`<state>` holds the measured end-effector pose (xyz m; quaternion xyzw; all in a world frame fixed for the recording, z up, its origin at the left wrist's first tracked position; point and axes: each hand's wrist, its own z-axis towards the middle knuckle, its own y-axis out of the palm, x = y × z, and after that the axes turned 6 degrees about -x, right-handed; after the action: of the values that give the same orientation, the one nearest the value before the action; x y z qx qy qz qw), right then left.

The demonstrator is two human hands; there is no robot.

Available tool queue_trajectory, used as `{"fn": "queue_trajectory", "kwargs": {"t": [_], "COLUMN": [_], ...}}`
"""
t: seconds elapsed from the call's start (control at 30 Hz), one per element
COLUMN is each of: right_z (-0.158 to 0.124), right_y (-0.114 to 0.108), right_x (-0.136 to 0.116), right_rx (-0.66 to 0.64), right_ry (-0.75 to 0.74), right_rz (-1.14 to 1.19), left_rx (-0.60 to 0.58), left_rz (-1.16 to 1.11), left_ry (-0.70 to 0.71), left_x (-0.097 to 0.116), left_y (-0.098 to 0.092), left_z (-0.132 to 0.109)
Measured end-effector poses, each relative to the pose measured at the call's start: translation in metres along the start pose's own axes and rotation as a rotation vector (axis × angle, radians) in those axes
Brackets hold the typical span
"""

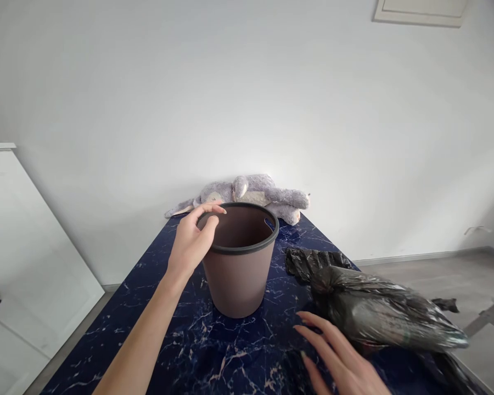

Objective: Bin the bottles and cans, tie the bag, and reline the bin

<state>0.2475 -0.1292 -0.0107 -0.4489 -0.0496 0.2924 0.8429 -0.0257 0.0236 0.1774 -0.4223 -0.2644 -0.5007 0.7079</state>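
Note:
A brown plastic waste bin (236, 282) with a dark rim stands upright on the blue marbled table (214, 362). Inside, the part I can see holds nothing. My left hand (195, 236) is at the left side of the rim, fingers and thumb apart over the edge; whether it touches the rim I cannot tell. My right hand (337, 354) hovers low at the right front, fingers spread, with nothing in it. Just beyond it lies a filled, knotted black garbage bag (387, 310), its gathered top pointing toward the bin.
A grey plush bunny (255, 192) lies along the table's far end against the white wall (247, 99). To the left is a white cabinet (28, 263) with a dark handle. Part of a grey-legged piece of furniture (488, 318) shows at the right over the floor.

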Motion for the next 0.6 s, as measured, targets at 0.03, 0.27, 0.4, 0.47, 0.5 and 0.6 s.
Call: {"fn": "queue_trajectory", "kwargs": {"t": [0.03, 0.27, 0.4, 0.47, 0.5, 0.6], "right_z": [0.006, 0.04, 0.067, 0.075, 0.078, 0.081], "right_y": [0.012, 0.081, 0.105, 0.112, 0.114, 0.117], "right_x": [-0.007, 0.006, 0.024, 0.029, 0.031, 0.034], "right_rx": [-0.049, -0.176, -0.274, -0.299, -0.309, -0.361], "right_ry": [-0.007, 0.255, 0.426, 0.479, 0.502, 0.555], "right_rz": [-0.011, -0.146, -0.282, -0.33, -0.343, -0.338], "left_rx": [-0.026, -0.139, -0.204, -0.219, -0.218, -0.208], "left_rz": [0.028, 0.178, 0.292, 0.313, 0.309, 0.268], "left_ry": [-0.001, -0.038, -0.015, -0.005, 0.01, 0.053], "left_x": [0.001, 0.01, 0.012, 0.012, 0.012, 0.013], "left_y": [-0.002, -0.01, -0.012, -0.012, -0.012, -0.011], "left_z": [0.0, -0.007, -0.011, -0.012, -0.012, -0.013]}}
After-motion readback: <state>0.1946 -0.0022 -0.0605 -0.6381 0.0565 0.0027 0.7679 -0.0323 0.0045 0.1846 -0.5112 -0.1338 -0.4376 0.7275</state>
